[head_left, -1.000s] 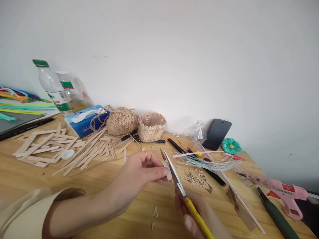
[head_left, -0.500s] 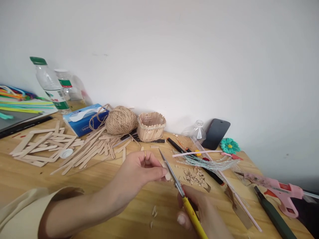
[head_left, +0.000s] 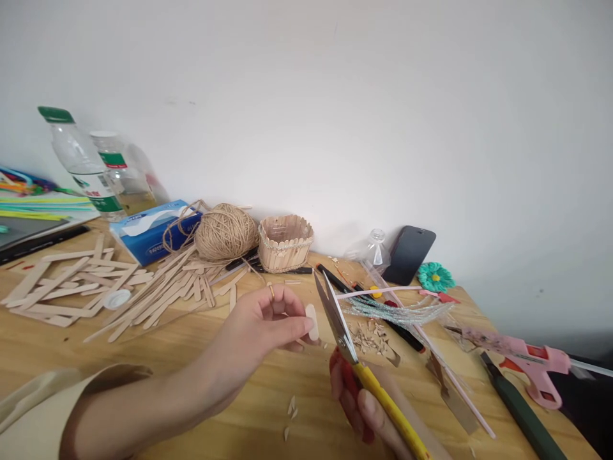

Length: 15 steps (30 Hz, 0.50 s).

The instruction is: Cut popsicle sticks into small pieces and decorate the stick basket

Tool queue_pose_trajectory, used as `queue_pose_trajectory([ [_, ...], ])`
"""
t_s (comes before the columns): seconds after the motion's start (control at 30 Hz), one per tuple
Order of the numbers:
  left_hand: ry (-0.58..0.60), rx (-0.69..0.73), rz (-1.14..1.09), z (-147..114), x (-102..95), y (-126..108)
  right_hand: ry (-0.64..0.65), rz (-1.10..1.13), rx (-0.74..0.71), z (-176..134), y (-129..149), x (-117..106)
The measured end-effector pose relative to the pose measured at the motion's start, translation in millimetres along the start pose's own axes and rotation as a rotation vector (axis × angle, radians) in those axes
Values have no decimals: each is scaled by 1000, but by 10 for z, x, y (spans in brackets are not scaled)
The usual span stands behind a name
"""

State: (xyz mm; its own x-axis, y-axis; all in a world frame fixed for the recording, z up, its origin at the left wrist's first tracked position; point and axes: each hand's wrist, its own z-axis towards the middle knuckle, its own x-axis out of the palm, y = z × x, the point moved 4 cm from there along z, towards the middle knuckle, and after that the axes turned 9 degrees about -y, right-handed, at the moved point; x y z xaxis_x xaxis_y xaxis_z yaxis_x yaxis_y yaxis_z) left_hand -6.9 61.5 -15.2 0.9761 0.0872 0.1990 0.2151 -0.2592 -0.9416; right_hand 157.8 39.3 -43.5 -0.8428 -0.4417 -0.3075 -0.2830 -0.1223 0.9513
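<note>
Between the thumb and fingers of my left hand [head_left: 272, 326] is a short wooden stick piece [head_left: 312, 321] with rounded ends. My right hand [head_left: 368, 409] grips a pair of scissors [head_left: 345, 338] with yellow and red handles. The blades are slightly parted and point up and away, just right of the stick piece without touching it. Small wood clippings [head_left: 373, 338] lie in a heap beyond the right hand, and a few more slivers [head_left: 292, 407] rest on the table below the left hand.
Loose craft sticks [head_left: 71, 287], a twine ball [head_left: 226, 231], a tissue pack [head_left: 156, 233] and a small stick basket [head_left: 286, 246] lie at the back left. Rightward are bead strands [head_left: 397, 312], a phone [head_left: 410, 254], a pink glue gun [head_left: 539, 367] and a dark green tool [head_left: 522, 406].
The scissors have opened a little and moved right, away from the stick piece. My left hand has tilted the stick piece more upright. The view has shifted slightly right.
</note>
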Motion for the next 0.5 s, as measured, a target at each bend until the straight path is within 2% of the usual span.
queue_pose_trajectory([
  [0.1,28,-10,-17,1,12,0,61,35,3,34,-118,62],
  [0.2,38,-26,-27,-5,18,9,67,-3,28,47,-206,94],
  [0.5,59,-48,-57,-14,21,32,72,-57,41,-13,-131,-1],
])
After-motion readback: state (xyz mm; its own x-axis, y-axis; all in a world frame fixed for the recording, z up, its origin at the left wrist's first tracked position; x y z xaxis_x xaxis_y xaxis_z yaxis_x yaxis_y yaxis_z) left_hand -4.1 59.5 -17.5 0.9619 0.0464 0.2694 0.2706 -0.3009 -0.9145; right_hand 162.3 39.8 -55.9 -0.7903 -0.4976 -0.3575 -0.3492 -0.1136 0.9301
